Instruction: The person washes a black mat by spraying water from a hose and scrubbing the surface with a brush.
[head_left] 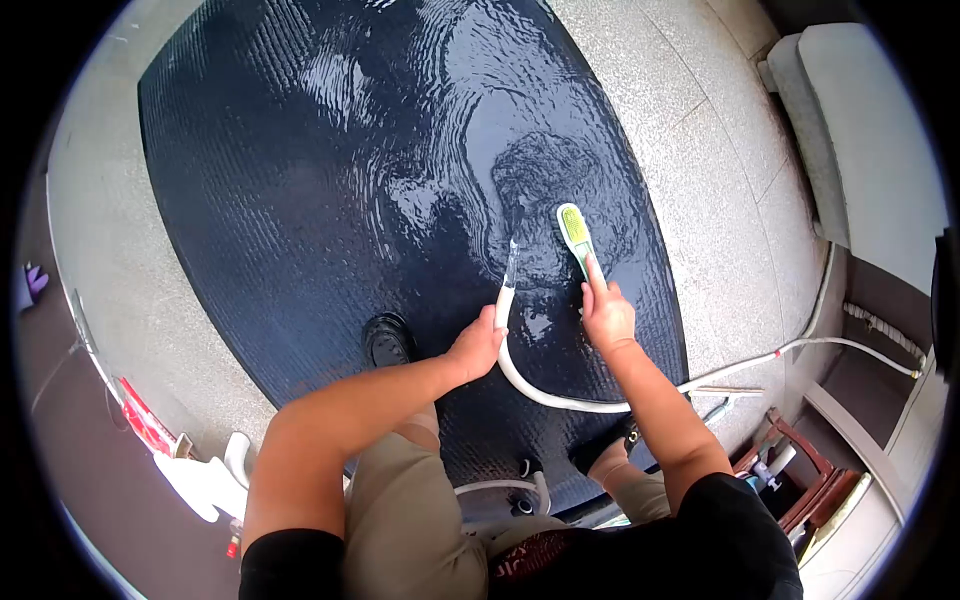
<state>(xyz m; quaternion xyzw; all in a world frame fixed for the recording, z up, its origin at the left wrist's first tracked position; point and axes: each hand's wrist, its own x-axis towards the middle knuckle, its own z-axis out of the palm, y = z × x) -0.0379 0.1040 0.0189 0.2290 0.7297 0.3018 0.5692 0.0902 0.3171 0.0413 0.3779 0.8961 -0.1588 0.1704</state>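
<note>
Left hand: our left hand [475, 347] sits just below the centre, toward 6 o'clock, with its fingers closed around the white hose [540, 397] a little behind its open end.
Water: from that end we see a clear stream [513, 262] running out toward 12 o'clock, with ripples spreading beyond it.
Right hand: our right hand [607, 315], at 3 o'clock, wraps its fingers around a brush handle, the index finger stretched along it.
Brush: the pale green brush [574, 226] lies toward 2 o'clock from the centre, its head pointing to 12 and its yellow-green face turned up to us; we cannot tell whether it touches the mat.
Hose run: we follow it as it curves down past 6 o'clock, behind our right forearm, then out to 3 o'clock.
Mat: the wet, dark ribbed mat [300, 200] spreads from 12 o'clock down beneath our feet, on a speckled floor [730, 200].
Shoes: our left black shoe [388, 342] rests on it at 8 o'clock, while trouser and arm partly hide the right one, at 5.
Edges: we have a brown frame [828, 482] at 4 o'clock.
</note>
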